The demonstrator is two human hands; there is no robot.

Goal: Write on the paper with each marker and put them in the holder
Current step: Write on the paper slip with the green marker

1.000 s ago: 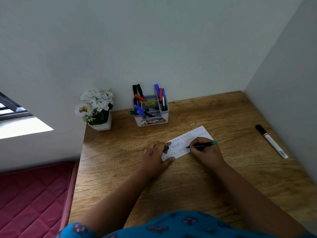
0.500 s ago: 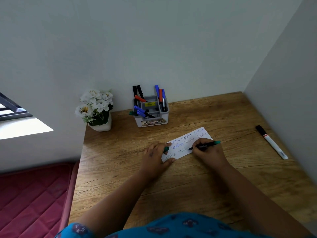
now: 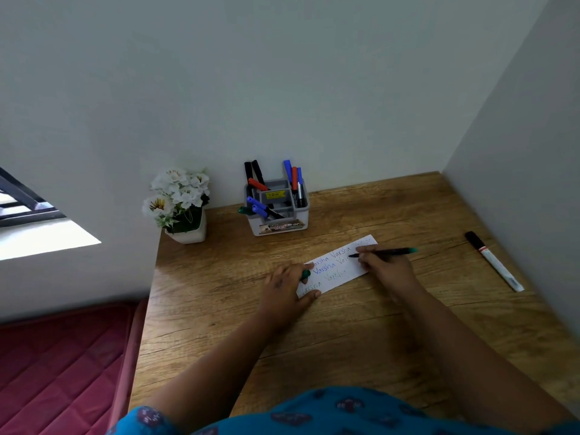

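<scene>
Green-capped black marker, pinched in my right hand, writes on white paper strip; left hand pins paper, pinching green cap. Next: recap, drop into grey holder.

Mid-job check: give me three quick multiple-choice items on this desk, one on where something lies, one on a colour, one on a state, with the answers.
1. Where does the loose white marker lie?
A. on the table, right of the paper
B. in the holder
C. beside the flower pot

2. What colour is the end of the pen in the right hand?
A. red
B. green
C. yellow

3. What is the left hand doing?
A. hanging idle off the table
B. reaching into the holder
C. resting on the paper's left end with a green cap held in it

Answers: 1 A, it lies alone near the right wall, apart from the paper. 2 B, the pen's far end shows green. 3 C, its fingers lie on the paper and the cap shows between them.
</scene>
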